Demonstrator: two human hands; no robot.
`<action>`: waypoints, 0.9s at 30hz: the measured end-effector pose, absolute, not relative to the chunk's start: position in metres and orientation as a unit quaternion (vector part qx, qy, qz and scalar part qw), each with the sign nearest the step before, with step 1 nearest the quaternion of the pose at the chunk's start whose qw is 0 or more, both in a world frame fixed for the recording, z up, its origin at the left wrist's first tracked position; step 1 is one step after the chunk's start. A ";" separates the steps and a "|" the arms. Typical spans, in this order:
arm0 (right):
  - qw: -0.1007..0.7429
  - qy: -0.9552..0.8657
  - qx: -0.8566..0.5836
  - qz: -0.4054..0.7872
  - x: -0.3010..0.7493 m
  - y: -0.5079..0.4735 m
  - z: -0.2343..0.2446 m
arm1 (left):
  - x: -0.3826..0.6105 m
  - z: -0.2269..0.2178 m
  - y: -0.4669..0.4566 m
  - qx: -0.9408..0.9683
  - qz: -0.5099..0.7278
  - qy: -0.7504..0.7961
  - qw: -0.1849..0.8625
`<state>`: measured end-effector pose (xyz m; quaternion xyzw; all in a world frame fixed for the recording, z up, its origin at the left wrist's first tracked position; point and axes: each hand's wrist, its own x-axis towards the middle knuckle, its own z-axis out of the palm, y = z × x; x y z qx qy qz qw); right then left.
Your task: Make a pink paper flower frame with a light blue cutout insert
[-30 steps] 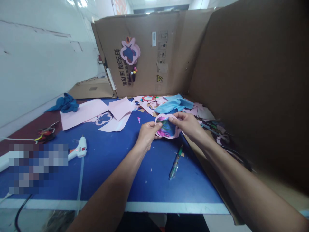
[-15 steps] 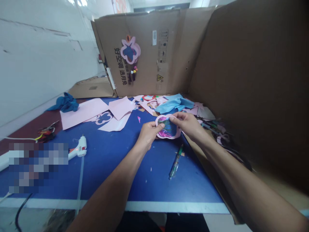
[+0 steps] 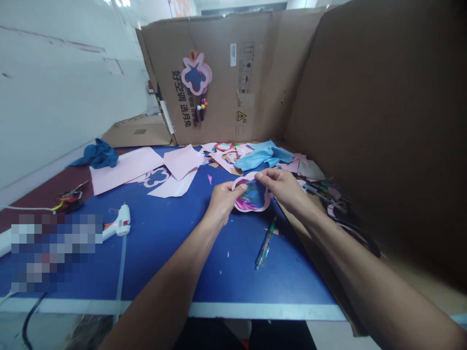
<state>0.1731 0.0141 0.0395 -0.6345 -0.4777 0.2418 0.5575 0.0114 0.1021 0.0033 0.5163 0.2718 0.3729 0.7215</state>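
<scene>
Between my two hands is a flower-shaped pink paper frame (image 3: 251, 197) with a shiny blue and magenta film across its middle. My left hand (image 3: 223, 201) pinches its left edge, thumb on top over the film. At the upper right edge, my right hand (image 3: 280, 182) grips it between thumb and fingers. The frame is held above the blue table (image 3: 175, 257), tilted towards me. Below it on the table lies a clear pen with a green end (image 3: 266, 244).
A white glue gun (image 3: 122, 221) lies at the left with its glue stick trailing. Pink paper sheets (image 3: 127, 167) and a light blue cloth (image 3: 262, 155) lie at the back. Cardboard walls (image 3: 266, 73) stand behind and right; a finished-looking flower ornament (image 3: 188, 61) hangs there.
The paper frame has turned slightly and shifted a little left and down, so more of its film shows. Both hands keep their hold on it.
</scene>
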 end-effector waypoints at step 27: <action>0.577 -0.424 -0.635 0.290 0.178 0.015 0.040 | 0.007 0.020 0.093 0.515 0.292 0.320 0.740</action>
